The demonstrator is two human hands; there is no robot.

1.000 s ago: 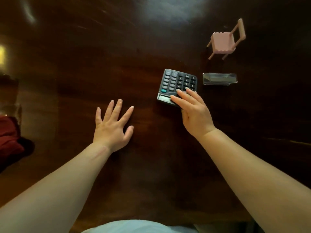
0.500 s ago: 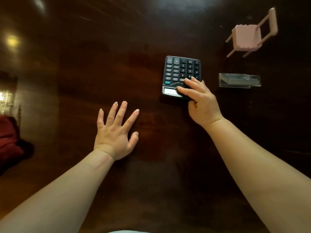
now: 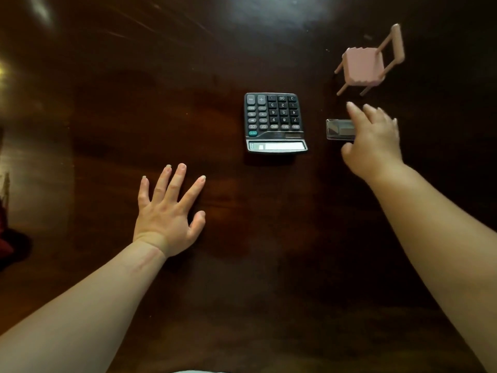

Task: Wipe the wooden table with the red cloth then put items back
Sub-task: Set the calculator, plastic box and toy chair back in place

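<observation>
Head cam, looking down from my end: the dark wooden table (image 3: 107, 130) fills pretty much the whole frame. My left hand (image 3: 168, 211) is lower left of centre, flat on the wood with fingers spread wide, holding nothing. Right hand (image 3: 372, 141) is over at centre right, a bit blurred, fingers loosely apart and hanging over a small clear plastic case (image 3: 339, 129), covering its right end; can't tell if it's actually touching it. The calculator (image 3: 274, 122) sits just left of that case, near the middle of the frame, display toward me. A tiny pink chair (image 3: 368, 63) is at upper right. The red cloth (image 3: 4, 232) only just peeks in at the far left edge, well away from both hands.
</observation>
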